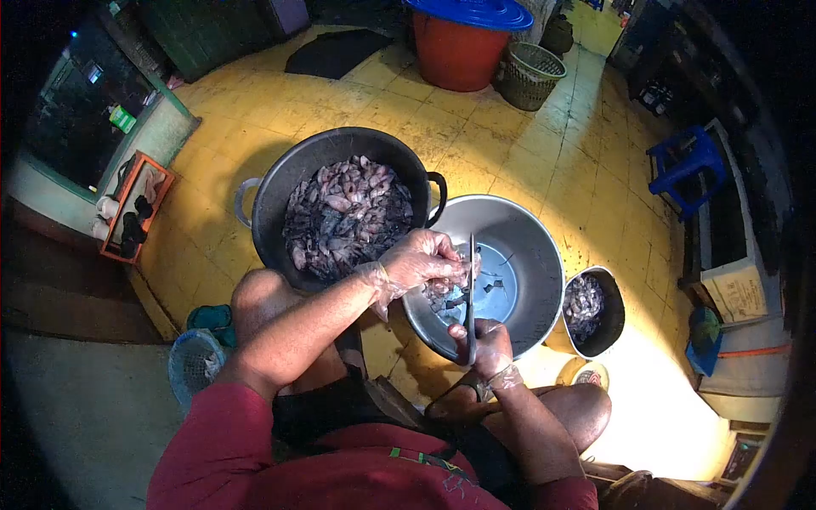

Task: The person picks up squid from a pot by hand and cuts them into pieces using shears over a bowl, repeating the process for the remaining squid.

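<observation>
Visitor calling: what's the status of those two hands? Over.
Plastic-gloved left hand: pinching pale, glistening piece. Plastic-gloved right hand: gripping long metal cutter. Piece over round grey metal basin; nothing visibly blocking.

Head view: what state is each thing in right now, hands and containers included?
Left hand, gloved, closed on a whitish piece.
Right hand, gloved, closed on a long tool.
Long tool, gripped, partly over the grey basin.
Black tub, open, part-filled with seafood pieces.
Grey basin, open, some scraps inside.
Small container, open, holding small pieces.
Red tub, covered by a blue lid.
Green basket, upright, open-topped.
</observation>
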Tool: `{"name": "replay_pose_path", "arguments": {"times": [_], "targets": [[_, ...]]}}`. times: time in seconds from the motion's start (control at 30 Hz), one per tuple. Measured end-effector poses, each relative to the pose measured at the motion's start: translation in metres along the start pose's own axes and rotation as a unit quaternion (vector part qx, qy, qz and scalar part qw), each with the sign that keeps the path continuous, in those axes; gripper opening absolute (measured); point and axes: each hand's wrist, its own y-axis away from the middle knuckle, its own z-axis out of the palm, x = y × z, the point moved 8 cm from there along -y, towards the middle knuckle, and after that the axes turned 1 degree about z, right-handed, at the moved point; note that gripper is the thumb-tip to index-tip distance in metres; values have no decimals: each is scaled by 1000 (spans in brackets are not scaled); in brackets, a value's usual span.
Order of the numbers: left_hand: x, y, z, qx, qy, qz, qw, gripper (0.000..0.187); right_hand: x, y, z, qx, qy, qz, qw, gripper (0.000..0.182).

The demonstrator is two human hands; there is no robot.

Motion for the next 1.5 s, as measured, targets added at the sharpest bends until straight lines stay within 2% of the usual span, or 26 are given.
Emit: {"name": "replay_pose_path", "arguments": {"times": [0.1, 0.13, 0.23, 0.3, 0.37, 0.43, 0.5, 0.57, 0.7, 0.77, 0.83, 0.93, 1.23, 1.3, 1.37, 1.5], "targets": [[-3, -2, 1, -15, 17, 4, 1000, 8, -2, -4, -6, 20, -49, 8, 999, 40], [1, -2, 0, 6, 39, 12, 999, 11, -7, -1, -8, 16, -117, 21, 993, 42], [3, -3, -6, 17, 64, 28, 997, 22, 2, -10, -7, 4, -169, -19, 985, 45], [8, -3, -11, 54, 69, 69, 994, 22, 12, -13, -3, -12, -135, -1, 991, 49], [12, -3, -8, 62, 64, 83, 993, 21, 9, -10, 14, -96, -144, -26, 985, 51], [11, -1, -12, 93, 55, 121, 987, 16, 10, -10, 18, -105, -110, -24, 988, 52], [7, -1, -11, 73, 77, 120, 987, 12, 9, -8, 21, -110, -77, -28, 991, 54], [8, 2, -4, 85, 22, 112, 990, 11, 13, -10, 23, -109, -69, -18, 992, 56], [5, 3, 8, 54, 74, 131, 987, 9, 10, -10, 16, -81, -56, -14, 995, 55], [-2, 1, 7, 56, 65, 103, 991, 8, 8, -10, 14, -72, -37, -19, 997, 55], [-5, 2, 7, 82, 142, 68, 984, 7, -1, -4, 9, -56, -54, -9, 997, 54], [7, 5, 18, 58, 116, 67, 989, 9, -2, -6, 5, -21, 13, -33, 999, 53], [20, 3, 0, 75, 101, 86, 988, 11, -2, -1, 4, 5, 39, -8, 999, 46], [14, -2, -3, 48, 30, 74, 996, 12, 3, -6, 6, 13, 30, -35, 999, 46], [9, 1, 7, 0, 30, 55, 998, 13, 8, -8, 4, 22, 21, -60, 998, 45], [10, 0, 3, 11, 41, 43, 998, 11, -6, 1, 0, 11, 15, -1, 1000, 45]]}}
